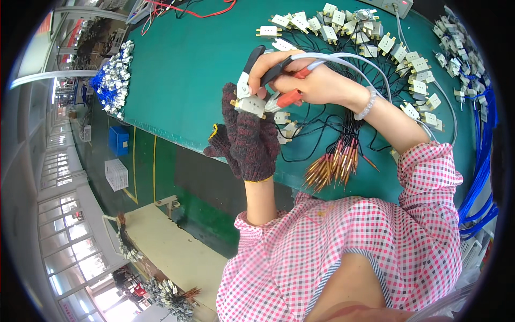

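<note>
Left hand (248,145), in a dark knit glove, grips a white plug (248,102) at its fingertips, just above the palm. Right hand (308,80), bare, is clenched round a hand tool (279,80) with red-and-black handles — its nose touching the plug. Beyond the right hand lies a fan of white plugs (370,40) on black wires (332,121), copper ends (335,161) bundled near the wrist. Which plugs are finished cannot be told; the held one is in work.

A green-topped workbench (182,80) carried a fan of white plastic connector blocks on black wires (375,40), their copper-tipped ends (335,161) bunched near the front edge. Blue-wired connectors (113,80) were heaped at its left edge, red cable (198,12) at the back.
</note>
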Demonstrator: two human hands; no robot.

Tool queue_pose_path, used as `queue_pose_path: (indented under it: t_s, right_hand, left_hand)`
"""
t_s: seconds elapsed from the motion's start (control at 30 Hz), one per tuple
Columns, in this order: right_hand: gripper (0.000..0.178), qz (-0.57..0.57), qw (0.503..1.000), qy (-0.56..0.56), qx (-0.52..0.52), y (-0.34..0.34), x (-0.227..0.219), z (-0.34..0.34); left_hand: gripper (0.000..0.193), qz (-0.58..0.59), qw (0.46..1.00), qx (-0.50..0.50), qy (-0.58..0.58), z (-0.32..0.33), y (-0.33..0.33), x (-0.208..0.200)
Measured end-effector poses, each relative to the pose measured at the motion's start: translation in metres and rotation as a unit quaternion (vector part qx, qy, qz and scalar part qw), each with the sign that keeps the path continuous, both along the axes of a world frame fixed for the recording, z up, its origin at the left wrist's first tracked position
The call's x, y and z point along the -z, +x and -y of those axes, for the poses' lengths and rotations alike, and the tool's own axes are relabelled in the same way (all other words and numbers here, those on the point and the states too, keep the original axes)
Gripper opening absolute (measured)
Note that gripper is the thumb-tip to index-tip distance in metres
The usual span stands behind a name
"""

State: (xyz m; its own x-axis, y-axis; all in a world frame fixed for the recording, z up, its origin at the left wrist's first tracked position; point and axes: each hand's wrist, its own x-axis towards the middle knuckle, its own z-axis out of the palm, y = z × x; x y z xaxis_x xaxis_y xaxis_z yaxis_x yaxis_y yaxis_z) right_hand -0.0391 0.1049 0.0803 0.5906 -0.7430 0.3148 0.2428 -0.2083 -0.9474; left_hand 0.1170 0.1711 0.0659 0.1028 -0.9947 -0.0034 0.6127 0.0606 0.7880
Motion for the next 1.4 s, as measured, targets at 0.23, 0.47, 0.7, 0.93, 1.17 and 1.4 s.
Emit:
queue_pose_path:
  t_s: [0.23,0.47,0.7,0.93,1.17,1.4]
  right_hand:
    - [0.02,0.001,1.0,0.01,-0.004,0.007,0.003,-0.002]
    - [0.02,0.017,1.0,0.012,-0.019,0.007,-0.002,-0.004]
    - [0.022,0.032,0.999,-0.014,-0.003,0.009,-0.004,-0.008]
    - [0.025,0.012,1.0,0.018,-0.004,0.002,-0.004,-0.008]
    - [0.024,0.002,0.999,-0.02,0.033,0.004,0.001,-0.011]
    - [0.033,0.063,0.982,-0.18,0.017,0.01,0.006,-0.006]
  left_hand:
    - [0.077,0.013,0.997,0.015,-0.08,-0.001,-0.008,0.007]
    - [0.073,0.023,0.996,-0.015,-0.09,-0.009,-0.009,0.008]
    - [0.066,-0.039,0.993,0.053,-0.101,-0.002,-0.001,0.011]
    - [0.063,-0.096,0.994,0.005,-0.051,-0.007,0.005,0.02]
    - [0.061,-0.096,0.994,0.02,-0.05,-0.006,0.004,0.019]
    - [0.057,-0.097,0.994,0.018,-0.038,-0.009,0.005,0.018]
